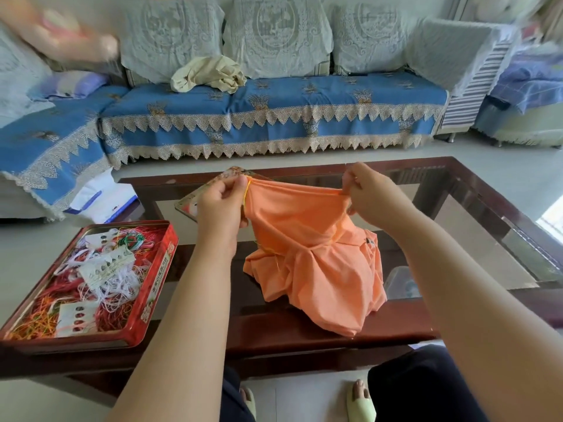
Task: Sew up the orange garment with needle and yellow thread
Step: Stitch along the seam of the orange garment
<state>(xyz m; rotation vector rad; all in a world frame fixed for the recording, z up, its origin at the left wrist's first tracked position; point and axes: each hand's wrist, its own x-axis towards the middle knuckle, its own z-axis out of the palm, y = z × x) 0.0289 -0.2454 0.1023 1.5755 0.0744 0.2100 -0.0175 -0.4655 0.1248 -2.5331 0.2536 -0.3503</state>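
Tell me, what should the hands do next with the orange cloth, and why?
Probably find the needle and push in the next stitch. Both hands, left hand and right hand, pinch the orange garment stretched between them, and the yellow thread hangs by the left fingers. The needle itself isn't visible.

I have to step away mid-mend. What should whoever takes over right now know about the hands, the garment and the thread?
Left hand pinches the orange garment at its top edge, where the yellow thread shows. Right hand pinches the same edge further along, stretching it above the glass-topped table; the rest drapes onto the table. The needle is not visible. The red tin of threads sits at the left. Stitching has started; how much is left cannot be told.
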